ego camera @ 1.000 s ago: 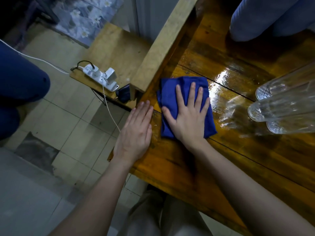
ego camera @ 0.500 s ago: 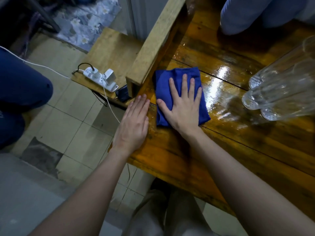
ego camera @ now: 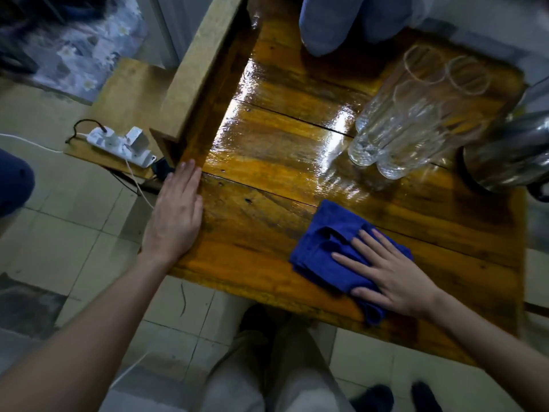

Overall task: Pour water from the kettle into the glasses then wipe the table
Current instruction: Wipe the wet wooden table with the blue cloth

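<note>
A blue cloth lies bunched on the wet, glossy wooden table near its front edge. My right hand presses flat on the cloth, fingers spread. My left hand rests flat on the table's left edge, holding nothing. Three tall clear glasses stand together at the back right. A steel kettle stands just right of them, partly cut off by the frame.
A raised wooden rail runs along the table's left side. A low wooden shelf carries a white power strip with cables. Another person's knees are at the table's far edge. Tiled floor and my legs lie below.
My right hand has slid the blue cloth from the table's left side, beside my left hand, to the front right. The left hand stays on the left edge.
</note>
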`<state>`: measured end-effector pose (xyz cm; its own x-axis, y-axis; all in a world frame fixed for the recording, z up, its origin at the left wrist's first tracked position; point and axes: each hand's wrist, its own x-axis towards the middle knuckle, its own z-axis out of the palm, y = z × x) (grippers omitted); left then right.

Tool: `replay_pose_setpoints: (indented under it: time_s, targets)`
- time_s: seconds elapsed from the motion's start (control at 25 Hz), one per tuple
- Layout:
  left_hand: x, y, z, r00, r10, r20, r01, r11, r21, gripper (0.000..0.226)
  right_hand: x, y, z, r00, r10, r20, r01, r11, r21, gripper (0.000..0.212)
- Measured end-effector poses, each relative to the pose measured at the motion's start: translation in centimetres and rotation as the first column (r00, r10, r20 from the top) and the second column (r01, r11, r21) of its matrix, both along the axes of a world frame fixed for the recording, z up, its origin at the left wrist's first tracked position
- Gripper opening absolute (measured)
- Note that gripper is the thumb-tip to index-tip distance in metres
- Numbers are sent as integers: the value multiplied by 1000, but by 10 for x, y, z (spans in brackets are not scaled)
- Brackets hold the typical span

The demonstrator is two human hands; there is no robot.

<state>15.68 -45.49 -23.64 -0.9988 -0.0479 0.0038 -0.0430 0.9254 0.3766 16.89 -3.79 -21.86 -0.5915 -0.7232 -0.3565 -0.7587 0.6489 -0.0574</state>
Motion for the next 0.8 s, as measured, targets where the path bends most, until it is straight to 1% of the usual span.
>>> replay_pose_setpoints:
  time_s: [0.2, 0.32, 0.4, 0.48, 0.6, 0.72, 0.8]
  targets:
    - [-1, 1, -1, 1000, -8, -11, 8, 1000, -16, 55, -1, 6, 5, 999, 3, 40, -4, 1000, 21, 71]
    - [-2, -1, -2, 1000, -11, -12, 11, 1000, -11, 55, -10, -22, 5, 998, 54, 41, -54, 998, -17, 80]
    - [-2, -1, -1, 1000, -15, -3, 15, 1000, -19, 55, -19, -44, 1, 999, 47, 27, -46, 998, -53, 85]
    - [-3, -1, -2, 1000, -20, -2, 20, 999, -27, 55, -30, -57, -3, 1000, -25, 15, 27, 996, -84, 88]
    - [-4, -1, -3, 1000, -18, -1, 18, 1000, -16, 55, -37, -67, -6, 981, -193, -2, 191, 975, -112, 88]
    - [-3, -3, -4, 1000, -10, 1, 10, 1000, -21, 55, -63, -99, -11, 925, -377, -55, 366, 919, -150, 85]
    - [-3, -2, -4, 1000, -11, -2, 11, 1000, -20, 54, -89, -126, -14, 882, -468, -59, 453, 875, -172, 83]
